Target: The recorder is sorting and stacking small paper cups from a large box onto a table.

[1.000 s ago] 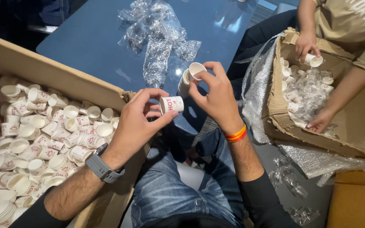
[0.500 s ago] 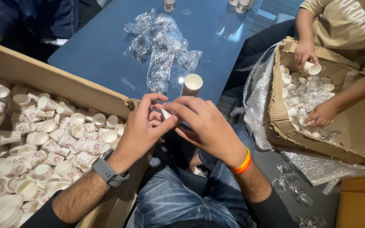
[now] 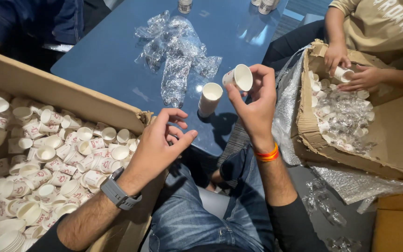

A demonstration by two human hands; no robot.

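Paper cup [image 3: 239, 77], small, white, thin-walled: likely near weightless and easy to crush, so best pinched lightly round the wall near the rolled rim. Held up above the blue counter [image 3: 108, 60], tilted with its mouth toward the camera. Largest first: big cardboard box [image 3: 66, 100] at left, heaped with loose cups; smaller torn box [image 3: 388, 135] at right, worked by another person's hands. Crumpled clear wrap [image 3: 176, 60] mid-counter. Short stack of cups [image 3: 209, 99] standing just below. Right hand [image 3: 255, 105], grip closed on the paper cup by fingertips. Left hand [image 3: 157, 147], grip loose, empty.
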